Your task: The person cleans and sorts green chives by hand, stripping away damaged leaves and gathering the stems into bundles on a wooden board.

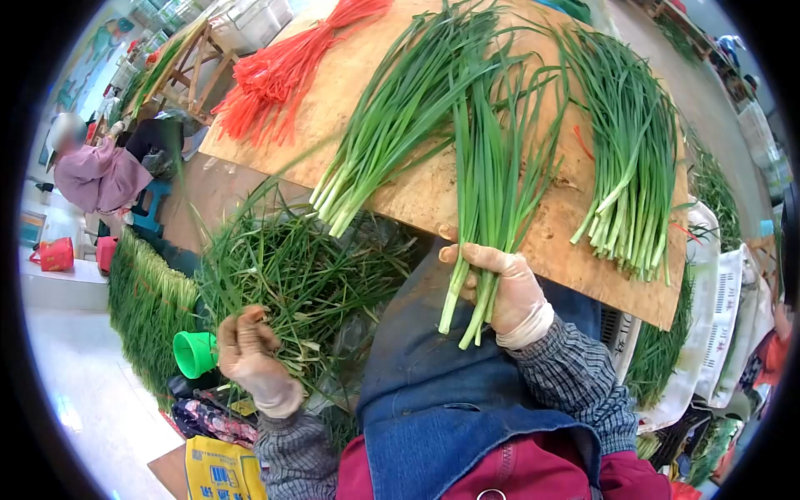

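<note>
My right hand (504,287), in a thin pale glove, is wrapped round the lower stems of a bunch of green leafy stalks (492,183) at the front edge of the wooden board (396,187). The leaves of that bunch spread back over the board. My gloved left hand (250,350) is off the board at the lower left, fingers curled together, beside a pile of loose leaves (292,275); whether it holds anything is too small to tell. One more bunch (400,108) lies left of the held one, and a thicker bunch (629,158) lies to the right.
Red plastic ties (279,79) lie at the board's back left. A green cup (195,354) is beside my left hand, near upright stalks (150,308). White crates (708,317) stand at the right. A person in pink (100,175) sits at the far left.
</note>
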The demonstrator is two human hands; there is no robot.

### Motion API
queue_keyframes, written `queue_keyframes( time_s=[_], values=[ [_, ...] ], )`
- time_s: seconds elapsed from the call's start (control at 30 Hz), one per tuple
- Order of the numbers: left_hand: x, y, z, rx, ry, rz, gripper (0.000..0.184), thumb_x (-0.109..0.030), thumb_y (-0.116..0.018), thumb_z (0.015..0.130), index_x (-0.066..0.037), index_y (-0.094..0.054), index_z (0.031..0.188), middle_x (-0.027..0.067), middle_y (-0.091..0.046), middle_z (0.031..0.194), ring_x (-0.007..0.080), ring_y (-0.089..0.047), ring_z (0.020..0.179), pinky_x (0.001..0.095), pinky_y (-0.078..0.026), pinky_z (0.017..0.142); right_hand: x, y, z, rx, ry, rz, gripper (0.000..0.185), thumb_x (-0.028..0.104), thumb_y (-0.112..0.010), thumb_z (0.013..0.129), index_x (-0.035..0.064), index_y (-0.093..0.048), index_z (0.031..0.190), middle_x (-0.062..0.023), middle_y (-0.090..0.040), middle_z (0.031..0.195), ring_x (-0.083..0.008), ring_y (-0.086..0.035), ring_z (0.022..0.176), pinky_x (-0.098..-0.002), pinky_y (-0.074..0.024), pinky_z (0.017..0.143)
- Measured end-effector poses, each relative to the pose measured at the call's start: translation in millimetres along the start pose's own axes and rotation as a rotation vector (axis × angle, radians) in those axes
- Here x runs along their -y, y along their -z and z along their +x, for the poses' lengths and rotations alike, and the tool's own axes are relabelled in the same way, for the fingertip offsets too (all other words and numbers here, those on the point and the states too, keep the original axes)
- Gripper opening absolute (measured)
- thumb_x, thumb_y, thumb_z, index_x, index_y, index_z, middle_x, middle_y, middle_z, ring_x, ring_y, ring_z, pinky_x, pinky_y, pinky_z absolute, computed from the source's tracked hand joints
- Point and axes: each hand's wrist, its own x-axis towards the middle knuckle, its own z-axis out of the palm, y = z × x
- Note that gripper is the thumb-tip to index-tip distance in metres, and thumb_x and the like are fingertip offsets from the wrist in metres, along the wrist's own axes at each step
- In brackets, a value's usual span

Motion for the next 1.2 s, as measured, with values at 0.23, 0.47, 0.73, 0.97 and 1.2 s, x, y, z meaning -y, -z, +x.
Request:
queue_keyframes(
  time_s=[0.23, 0.47, 0.73, 0.97, 1.2],
  values=[
    [33, 23, 4, 0.194, -0.533, 0.922, 0.014, -0.009, -0.062, 0.079, -0.002, -0.061, 0.092, 0.0112, -0.061, 0.085, 0.0229, -0.058, 0.077, 0.0327, -0.047, 0.067, 0, -6, -1, -0.013, -0.007, -0.024, 0.032, 0.008, -0.059, 0.079, -0.0012, -0.055, 0.109, -0.0112, -0.065, 0.090, -0.0159, -0.059, 0.076, -0.0283, -0.0491, 0.063],
    [-40, -95, -41, 1.047, 0.242, 0.119, 0.017, -0.007, -0.061, 0.079, 0.003, -0.060, 0.093, 0.0089, -0.063, 0.079, 0.0129, -0.057, 0.069, 0.0233, -0.045, 0.063, -9, -11, 0, -0.016, 0.029, -0.043, 0.031, 0.007, -0.059, 0.079, 0.0004, -0.055, 0.109, -0.0097, -0.063, 0.094, -0.0182, -0.060, 0.079, -0.0307, -0.0519, 0.065],
    [-20, -108, -44, 0.894, 0.703, -0.233, 0.014, -0.009, -0.061, 0.078, 0.002, -0.058, 0.085, 0.0086, -0.063, 0.076, 0.0107, -0.053, 0.059, 0.0199, -0.041, 0.055, -5, -13, -7, -0.286, 0.080, -0.312, 0.012, 0.000, -0.063, 0.074, -0.0043, -0.062, 0.084, -0.0079, -0.061, 0.069, -0.0137, -0.058, 0.057, -0.0241, -0.0438, 0.045],
    [-21, -117, -34, 0.975, 0.771, -0.174, 0.016, -0.012, -0.057, 0.080, 0.002, -0.056, 0.089, 0.0094, -0.062, 0.076, 0.0111, -0.055, 0.058, 0.0194, -0.042, 0.049, -4, -11, -10, -0.254, 0.104, -0.268, 0.012, -0.003, -0.061, 0.071, -0.0025, -0.059, 0.083, -0.0081, -0.060, 0.070, -0.0123, -0.052, 0.052, -0.0228, -0.0402, 0.045],
    [-24, -116, -35, 0.963, 0.677, -0.029, 0.012, -0.009, -0.058, 0.079, 0.002, -0.057, 0.084, 0.0069, -0.061, 0.074, 0.0107, -0.054, 0.058, 0.0197, -0.041, 0.051, -4, -12, -11, -0.263, 0.075, -0.254, 0.014, 0.006, -0.067, 0.074, -0.0002, -0.059, 0.084, -0.0042, -0.057, 0.063, -0.0099, -0.047, 0.044, -0.0223, -0.0366, 0.040]
  ],
)
